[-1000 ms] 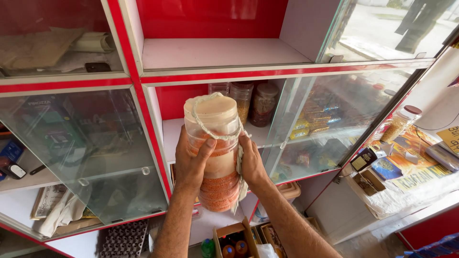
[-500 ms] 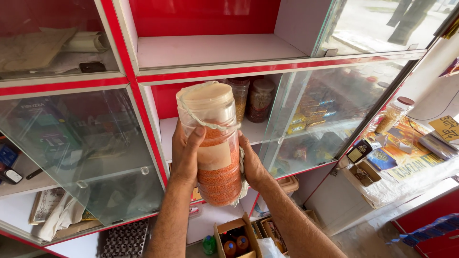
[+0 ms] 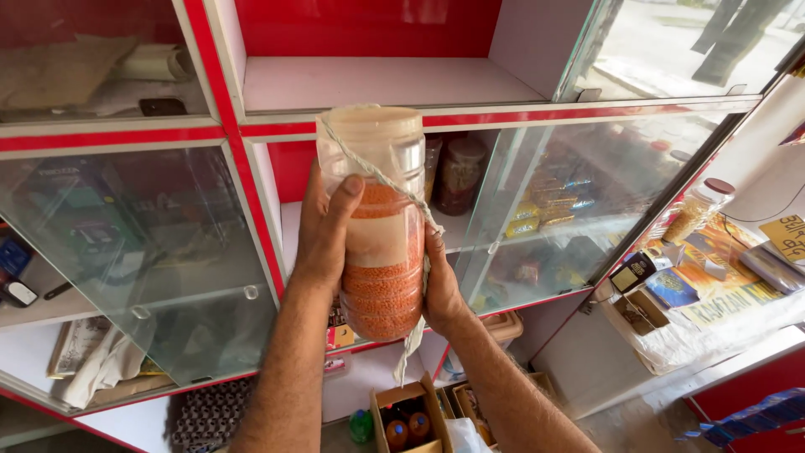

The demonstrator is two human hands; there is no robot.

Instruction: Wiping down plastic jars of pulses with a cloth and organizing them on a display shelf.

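- Your left hand [image 3: 323, 239] and right hand [image 3: 440, 289] both grasp the jar [image 3: 379, 222], clear plastic, holding orange lentils.
- Behind it: a red-framed glass cabinet [image 3: 210, 151].

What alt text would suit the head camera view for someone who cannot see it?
Two hands, left and right, hold a clear jar of orange lentils upright before a red-framed glass cabinet. Dark jars stand on the shelf behind it.

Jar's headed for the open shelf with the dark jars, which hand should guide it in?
Probably left. The left hand wraps the jar with its thumb across the front; the right hand only braces the lower side. The dark jars stand right of it.
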